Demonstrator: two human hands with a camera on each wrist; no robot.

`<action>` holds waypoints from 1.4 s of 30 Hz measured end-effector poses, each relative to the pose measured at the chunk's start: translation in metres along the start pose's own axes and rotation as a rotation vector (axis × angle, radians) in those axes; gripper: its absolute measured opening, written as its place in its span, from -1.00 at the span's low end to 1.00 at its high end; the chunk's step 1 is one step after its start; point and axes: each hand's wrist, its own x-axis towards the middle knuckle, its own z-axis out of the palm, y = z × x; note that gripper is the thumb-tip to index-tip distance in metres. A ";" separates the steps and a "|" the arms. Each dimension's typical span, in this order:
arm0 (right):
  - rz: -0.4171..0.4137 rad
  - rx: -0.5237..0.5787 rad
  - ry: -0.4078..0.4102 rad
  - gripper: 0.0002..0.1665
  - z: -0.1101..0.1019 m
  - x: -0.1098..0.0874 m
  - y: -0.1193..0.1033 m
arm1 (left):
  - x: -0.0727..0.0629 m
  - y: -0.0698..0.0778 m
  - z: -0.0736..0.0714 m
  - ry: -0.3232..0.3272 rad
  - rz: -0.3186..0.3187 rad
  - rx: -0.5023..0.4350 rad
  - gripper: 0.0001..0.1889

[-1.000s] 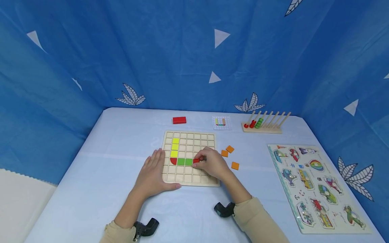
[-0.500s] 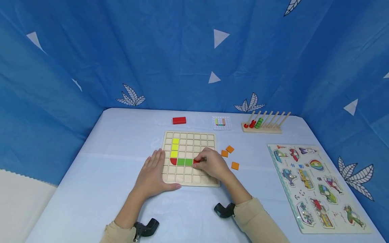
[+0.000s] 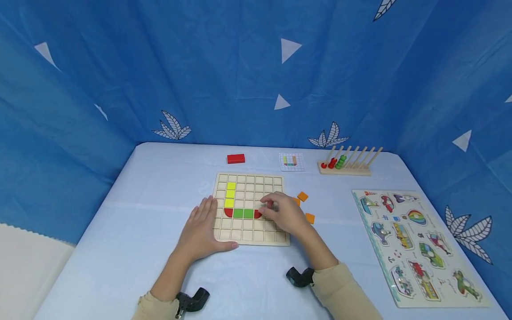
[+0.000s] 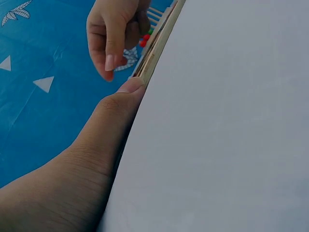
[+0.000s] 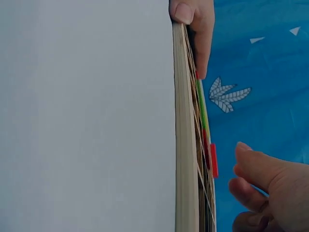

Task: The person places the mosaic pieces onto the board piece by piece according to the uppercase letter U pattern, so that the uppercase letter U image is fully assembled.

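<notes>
Beige-sleeved left hand (image 3: 202,233): flat, fingers straight along the left edge of the wooden grid board (image 3: 248,235), thumb at its near edge.
Red left piece (image 3: 228,213): set in the board's left part, one corner rounded.
Yellow tiles (image 3: 230,194): three squares, a column in the board's left part.
Red block (image 3: 236,158): smooth oblong beyond the board's far edge.
Green tiles (image 3: 238,213): two squares, side by side mid-board.
Red right piece (image 3: 257,214): mid-board, partly behind the right thumb.
Right hand (image 3: 289,215): over the board's right part, fingers loosely bent, thumb and forefinger apart; contact cannot be told.
Printed card (image 3: 291,162): beyond the board's far right corner.
Orange tiles (image 3: 302,196): three, near the board's right edge, some partly covered.
Bead rack (image 3: 345,171): wooden, pegged, beyond the board, rightward.
Picture puzzle (image 3: 448,291): well right of the board; lettering illegible.
</notes>
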 end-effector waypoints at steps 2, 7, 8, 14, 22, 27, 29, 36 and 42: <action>0.006 0.022 0.008 -0.68 -0.005 0.000 0.003 | 0.000 0.000 0.000 0.006 0.001 -0.002 0.47; 0.019 0.047 0.027 -0.67 -0.015 0.000 0.012 | 0.000 0.000 0.000 0.013 0.005 -0.008 0.48; 0.021 0.050 0.033 -0.67 -0.017 -0.001 0.013 | -0.001 0.000 -0.001 0.012 0.004 -0.009 0.48; 0.031 0.033 0.075 -0.66 -0.029 -0.003 0.027 | 0.000 0.001 -0.002 0.008 0.005 -0.008 0.47; 0.071 0.033 0.106 -0.66 -0.046 -0.009 0.045 | -0.001 0.001 -0.002 0.010 0.004 -0.016 0.47; 0.098 0.024 0.119 -0.64 -0.053 -0.013 0.055 | -0.001 0.000 -0.001 0.010 0.007 -0.010 0.47; 0.105 0.014 0.122 -0.63 -0.054 -0.013 0.059 | -0.001 0.000 -0.001 0.006 0.005 -0.011 0.47; 0.112 0.010 0.114 -0.66 -0.054 -0.013 0.064 | 0.000 -0.001 0.001 0.002 0.003 -0.012 0.48; 0.126 0.009 0.104 -0.66 -0.052 -0.012 0.068 | 0.000 -0.002 0.000 0.015 0.011 -0.016 0.48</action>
